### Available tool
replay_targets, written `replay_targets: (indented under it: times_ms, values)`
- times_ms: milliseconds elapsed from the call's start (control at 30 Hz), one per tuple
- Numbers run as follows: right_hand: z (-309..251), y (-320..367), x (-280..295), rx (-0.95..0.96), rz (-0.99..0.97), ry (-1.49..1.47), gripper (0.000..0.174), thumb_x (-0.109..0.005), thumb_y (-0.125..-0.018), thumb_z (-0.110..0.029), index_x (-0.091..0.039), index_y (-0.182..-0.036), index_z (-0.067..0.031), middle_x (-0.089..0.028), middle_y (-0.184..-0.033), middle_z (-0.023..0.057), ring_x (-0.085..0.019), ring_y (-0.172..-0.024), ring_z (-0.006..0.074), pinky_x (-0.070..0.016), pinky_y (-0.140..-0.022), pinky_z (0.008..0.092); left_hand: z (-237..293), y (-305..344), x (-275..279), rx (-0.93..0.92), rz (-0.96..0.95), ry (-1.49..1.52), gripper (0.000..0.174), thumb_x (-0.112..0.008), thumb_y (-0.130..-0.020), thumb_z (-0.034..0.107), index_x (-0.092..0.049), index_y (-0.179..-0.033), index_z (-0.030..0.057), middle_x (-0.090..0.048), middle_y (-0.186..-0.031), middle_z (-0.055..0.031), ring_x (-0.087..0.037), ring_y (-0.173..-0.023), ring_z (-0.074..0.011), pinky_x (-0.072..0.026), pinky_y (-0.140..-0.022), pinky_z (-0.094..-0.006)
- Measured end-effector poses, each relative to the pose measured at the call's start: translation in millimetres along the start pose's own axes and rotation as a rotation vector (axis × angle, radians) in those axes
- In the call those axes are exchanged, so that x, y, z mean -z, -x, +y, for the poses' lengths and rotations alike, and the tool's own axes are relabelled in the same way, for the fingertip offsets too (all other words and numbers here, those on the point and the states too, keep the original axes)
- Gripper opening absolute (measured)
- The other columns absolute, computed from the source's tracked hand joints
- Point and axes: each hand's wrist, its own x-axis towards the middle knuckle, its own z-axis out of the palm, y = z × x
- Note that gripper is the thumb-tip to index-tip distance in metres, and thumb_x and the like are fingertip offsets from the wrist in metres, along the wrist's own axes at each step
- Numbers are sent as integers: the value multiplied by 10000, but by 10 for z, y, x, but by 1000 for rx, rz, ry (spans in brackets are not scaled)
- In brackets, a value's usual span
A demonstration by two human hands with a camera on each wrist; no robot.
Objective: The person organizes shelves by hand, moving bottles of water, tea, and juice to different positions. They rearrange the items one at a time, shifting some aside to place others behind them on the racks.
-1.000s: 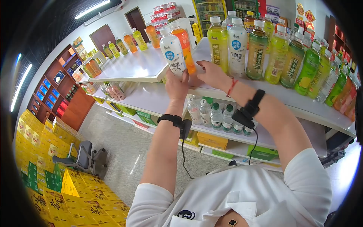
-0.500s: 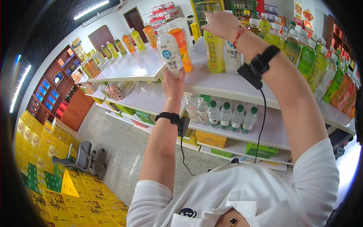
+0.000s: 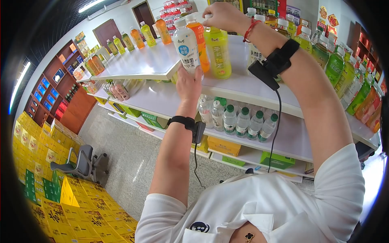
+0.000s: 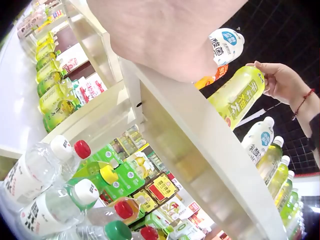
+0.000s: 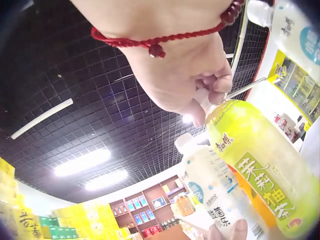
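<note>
In the head view my left hand [image 3: 189, 84] grips the lower part of a white drink bottle [image 3: 187, 46] with a blue round label, at the shelf's front edge. My right hand [image 3: 227, 17] pinches the cap of a yellow-green tea bottle [image 3: 219, 54], fingers curled round its neck in the right wrist view. That tea bottle [image 5: 265, 170] stands upright beside an orange drink bottle [image 3: 201, 50], which is partly behind the white one. Another white bottle [image 3: 254, 52] is to the right, partly covered by my right forearm.
A row of mixed drink bottles [image 3: 334, 69] lines the right of the top shelf [image 3: 239, 83]. Green-capped water bottles [image 3: 242, 121] stand on the shelf below. Spaced bottles [image 3: 148, 34] are along the far left shelf. Yellow cartons [image 3: 87, 210] and an office chair [image 3: 83, 162] are on the floor.
My right hand has gone from beside the orange bottle up to the tea bottle's cap, and that bottle has moved left, close to the orange one. My left hand keeps holding the white bottle.
</note>
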Motion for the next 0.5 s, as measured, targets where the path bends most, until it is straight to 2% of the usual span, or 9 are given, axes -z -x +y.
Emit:
replay_targets:
  times_ms: [133,300,367,433,500]
  values:
    - [-246,-40,55,-73,-84,-72,323,-661,-743,-312,-732,-926,-56,-699,-882,174,-675,-851,314,-530,-806,391,-33,-4,-6,-11,-9,34,641,-598,-878,416,-386,-1332,17,-584,-1172,-198,-584,-1036,-387,-477,-855,-458]
    - [-325,2,65,-88,-49,-100,313,-679,-749,-330,-734,-926,-78,-698,-874,170,-675,-855,316,-528,-798,397,-33,20,19,-52,-17,27,697,-606,-865,438,-360,-1361,14,-577,-1187,-203,-582,-1043,-388,-474,-865,-461]
    - [-315,2,53,-89,-48,-114,319,-688,-751,-334,-732,-924,-69,-698,-874,172,-675,-857,316,-527,-801,394,-36,28,21,-29,-34,18,791,-588,-869,491,-309,-1403,-21,-522,-1281,-239,-544,-1142,-398,-453,-934,-440]
    - [-297,16,29,-92,-46,-129,326,-696,-752,-338,-730,-921,-60,-697,-875,174,-675,-859,316,-527,-804,392,25,23,77,-14,-66,47,813,-611,-854,479,-298,-1412,-21,-515,-1291,-239,-540,-1152,-393,-451,-939,-438]
    - [-326,45,47,-17,12,-122,345,-691,-768,-340,-721,-935,-39,-695,-873,179,-674,-859,317,-524,-813,389,33,26,91,0,-97,74,836,-634,-839,467,-287,-1422,-21,-508,-1300,-239,-536,-1162,-389,-450,-943,-435]
